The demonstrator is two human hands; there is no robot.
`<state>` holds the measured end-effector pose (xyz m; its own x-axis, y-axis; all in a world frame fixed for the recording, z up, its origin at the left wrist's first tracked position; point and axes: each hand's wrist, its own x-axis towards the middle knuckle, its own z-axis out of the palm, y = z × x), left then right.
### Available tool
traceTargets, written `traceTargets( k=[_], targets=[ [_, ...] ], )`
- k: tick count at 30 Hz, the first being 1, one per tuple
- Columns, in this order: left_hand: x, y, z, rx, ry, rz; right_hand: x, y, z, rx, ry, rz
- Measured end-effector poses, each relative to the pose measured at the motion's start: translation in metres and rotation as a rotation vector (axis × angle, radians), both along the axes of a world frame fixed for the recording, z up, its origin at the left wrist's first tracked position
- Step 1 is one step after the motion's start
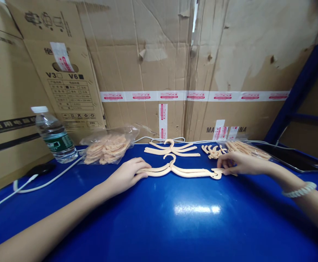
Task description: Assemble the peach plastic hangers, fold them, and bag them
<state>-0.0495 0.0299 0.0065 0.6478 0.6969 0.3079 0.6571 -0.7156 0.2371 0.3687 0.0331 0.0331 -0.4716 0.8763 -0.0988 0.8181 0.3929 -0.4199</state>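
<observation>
While the person's left hand [130, 174] is pinching, fingers against thumb, the nine-o'clock end of a pale beige, hook-topped, double-barred clothes hanger [188, 174], which is lying on the glossy blue tabletop [159, 225], the right hand [234, 163] is gripping a small, pale beige, curved piece [216, 174] at the three-o'clock end. From the hanger's middle, another pale beige hooked hanger [172, 149] is resting at twelve o'clock, small curved beige parts [215, 153] are lying near two, and a clear plastic bag [106, 149] of beige pieces is sitting toward ten.

Lt-beige hanger [187, 174], glossy blu tabletop [153, 225], brn cardboard [148, 69], wht tape [180, 96] w/ pink print
</observation>
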Motion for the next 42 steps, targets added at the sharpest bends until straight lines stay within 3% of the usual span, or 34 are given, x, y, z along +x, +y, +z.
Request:
traceTargets(
  k=[9,19,33,42],
  targets=[
    [0.012,-0.005,-0.008,0.054,-0.132,0.084,0.001,-0.001,0.001,0.057,-0.03,-0.04],
    [0.016,-0.009,-0.011,0.071,-0.157,0.1,-0.026,-0.009,0.0,0.256,0.222,0.005],
    [0.016,-0.011,-0.01,0.063,-0.148,0.067,-0.04,-0.012,-0.005,0.337,0.102,0.178],
    [0.015,-0.011,-0.011,0.077,-0.138,0.051,-0.043,-0.013,-0.009,0.311,0.074,0.205]
  ],
)
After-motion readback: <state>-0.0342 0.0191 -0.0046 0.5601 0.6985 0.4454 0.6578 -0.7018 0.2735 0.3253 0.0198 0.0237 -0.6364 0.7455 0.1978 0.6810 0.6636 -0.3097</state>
